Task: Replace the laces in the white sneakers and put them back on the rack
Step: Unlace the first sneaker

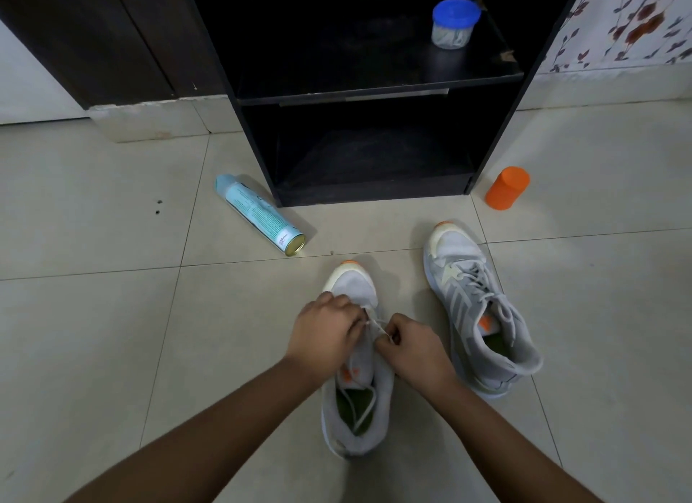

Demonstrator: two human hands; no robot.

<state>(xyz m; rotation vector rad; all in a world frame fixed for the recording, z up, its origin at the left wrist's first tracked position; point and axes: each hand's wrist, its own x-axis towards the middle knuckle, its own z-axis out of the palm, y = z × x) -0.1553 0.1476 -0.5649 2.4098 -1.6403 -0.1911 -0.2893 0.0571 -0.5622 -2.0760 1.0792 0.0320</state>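
In front of the rack (374, 193), the left hand (329, 328) and right hand (410, 347) are each pinching the lace (379, 326) of one sneaker (355, 285), lacing apparently unfinished. The other sneaker (483, 308) is lying laced beside it; neither is shelved yet.

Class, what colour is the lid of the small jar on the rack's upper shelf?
The lid is blue; the head view shows it.

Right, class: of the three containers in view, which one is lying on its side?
The pale blue spray can, on the floor left of the rack. The orange container and the blue-lidded jar both stand upright.
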